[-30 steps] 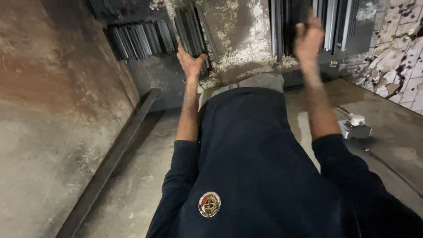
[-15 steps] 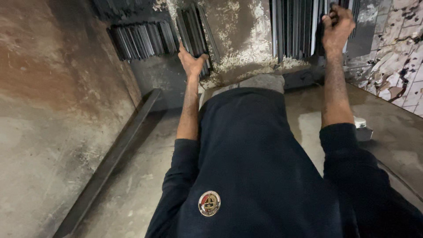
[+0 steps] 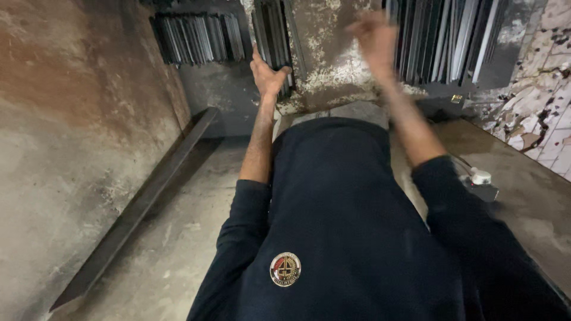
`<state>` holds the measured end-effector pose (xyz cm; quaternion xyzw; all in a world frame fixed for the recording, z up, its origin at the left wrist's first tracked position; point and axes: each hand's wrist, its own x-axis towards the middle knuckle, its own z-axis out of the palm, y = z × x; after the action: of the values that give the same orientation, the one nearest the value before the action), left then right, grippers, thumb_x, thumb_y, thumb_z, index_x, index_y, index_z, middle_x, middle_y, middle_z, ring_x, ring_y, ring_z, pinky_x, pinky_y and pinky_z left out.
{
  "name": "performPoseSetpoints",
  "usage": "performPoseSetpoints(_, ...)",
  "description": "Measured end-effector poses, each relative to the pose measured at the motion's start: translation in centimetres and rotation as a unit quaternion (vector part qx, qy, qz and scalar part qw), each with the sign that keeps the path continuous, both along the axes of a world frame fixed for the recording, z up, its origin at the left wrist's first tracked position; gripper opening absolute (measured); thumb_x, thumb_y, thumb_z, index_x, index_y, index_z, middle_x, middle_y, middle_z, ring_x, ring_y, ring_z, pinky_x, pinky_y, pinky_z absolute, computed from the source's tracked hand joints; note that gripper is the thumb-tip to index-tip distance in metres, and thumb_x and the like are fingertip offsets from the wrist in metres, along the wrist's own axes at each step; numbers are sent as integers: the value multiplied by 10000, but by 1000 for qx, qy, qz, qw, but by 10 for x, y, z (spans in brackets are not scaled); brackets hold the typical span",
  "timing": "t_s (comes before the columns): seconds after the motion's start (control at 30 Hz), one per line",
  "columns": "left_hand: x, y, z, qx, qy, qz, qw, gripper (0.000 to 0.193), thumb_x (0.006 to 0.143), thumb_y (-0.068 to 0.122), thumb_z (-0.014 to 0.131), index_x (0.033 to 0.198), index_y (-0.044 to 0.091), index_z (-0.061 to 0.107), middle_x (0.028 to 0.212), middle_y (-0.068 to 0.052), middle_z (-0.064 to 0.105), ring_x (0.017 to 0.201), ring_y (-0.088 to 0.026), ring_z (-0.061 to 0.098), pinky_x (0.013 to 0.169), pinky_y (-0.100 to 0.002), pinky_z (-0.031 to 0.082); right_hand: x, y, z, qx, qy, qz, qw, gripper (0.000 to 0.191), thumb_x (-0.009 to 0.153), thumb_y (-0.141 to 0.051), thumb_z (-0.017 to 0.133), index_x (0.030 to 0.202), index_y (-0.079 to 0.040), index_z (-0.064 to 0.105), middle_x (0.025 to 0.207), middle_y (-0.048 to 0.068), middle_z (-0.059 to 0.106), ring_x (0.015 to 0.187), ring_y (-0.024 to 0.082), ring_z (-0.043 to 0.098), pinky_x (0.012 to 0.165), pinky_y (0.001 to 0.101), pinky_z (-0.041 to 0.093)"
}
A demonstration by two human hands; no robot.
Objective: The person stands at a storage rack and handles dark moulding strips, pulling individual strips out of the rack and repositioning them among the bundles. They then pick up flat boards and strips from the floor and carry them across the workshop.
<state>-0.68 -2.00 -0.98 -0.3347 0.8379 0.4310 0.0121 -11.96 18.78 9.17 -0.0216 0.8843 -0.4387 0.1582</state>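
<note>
1. My left hand (image 3: 269, 76) is stretched out far ahead with its fingers wrapped round the edge of a bundle of dark metal strips (image 3: 272, 37) standing on end against the grimy concrete pillar (image 3: 326, 65); I count that as a grasp, thumb on the pillar side.
2. My right hand (image 3: 373, 40) is raised in front of the pillar's right edge, smeared by motion. It looks loose and not closed on anything, but I cannot tell for certain through the blur.
3. Nearest to me is my own dark navy sweatshirt (image 3: 345, 238), filling the lower middle, with a round embroidered badge (image 3: 285, 270) on the chest; both sleeves are pushed up to the forearm.
4. On the near left a long dark steel bar (image 3: 140, 205) lies on the concrete floor (image 3: 178, 249), running along the foot of the stained, rust-toned wall (image 3: 65, 131).
5. On the right, just past my right sleeve, a small white-capped metal object (image 3: 480, 181) sits on the floor; I cannot make out what it is.
6. Further off, right of the pillar, more upright metal strips (image 3: 452, 38) stand packed together, some pale, some dark.
7. Far left, another rack of dark strips (image 3: 199, 38) leans in the corner.
8. At the far right edge is a patch of broken white tiling (image 3: 547, 113).
</note>
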Motion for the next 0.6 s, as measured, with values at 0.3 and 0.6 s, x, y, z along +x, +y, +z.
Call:
performPoseSetpoints(0.3,-1,-5,1,47,-79,31,995,1004,582,234,922,1434,93,411,1133,-205,747,1078,-394,726,907,-463,569,19,-110,-18,31,138,96,985,947,832,-410,951,1480,18,411,1378,310,481,1230,519,510,974,561,476)
performPoseSetpoints(0.6,6,-1,-4,7,-77,75,994,1044,543,258,955,1441,139,436,1141,-220,733,1077,-412,705,943,-470,549,21,-117,-23,30,25,49,998,711,835,-345,929,1361,-42,559,1207,194,626,1073,372,664,893,498,542)
